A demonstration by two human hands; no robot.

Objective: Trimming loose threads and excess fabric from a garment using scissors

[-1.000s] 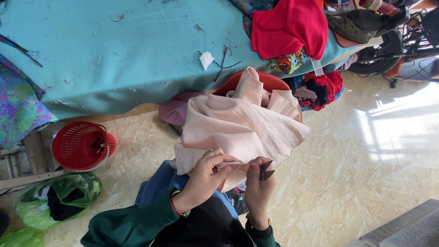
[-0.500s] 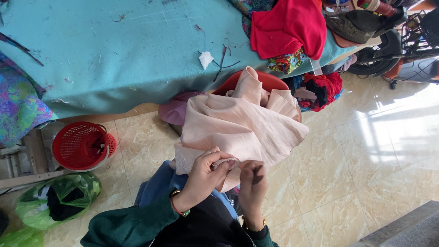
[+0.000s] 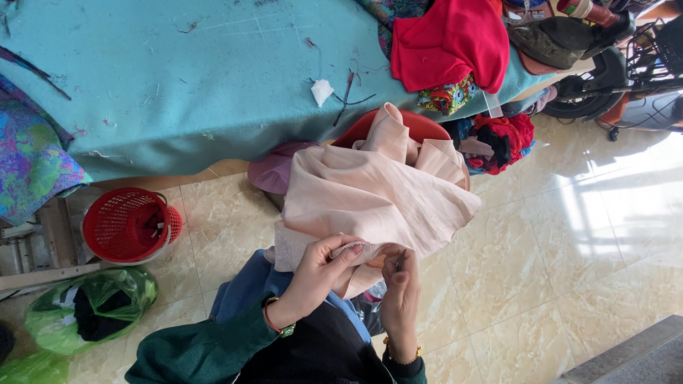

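A pale peach fabric piece drapes from a round red tub down to the person's lap, where the left hand and right hand meet at its lower edge. Behind the tub stands a teal cloth-covered table, with a folded red cloth at its right end. A red plastic mesh basket sits on the floor to the left, a green plastic bag just before it.

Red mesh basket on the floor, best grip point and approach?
Grip the red mesh basket by its rim, at the side facing the open floor tiles, coming from above. It lies tipped with its mouth showing, so the rim is exposed there; wooden slats and a green plastic bag crowd the other sides.
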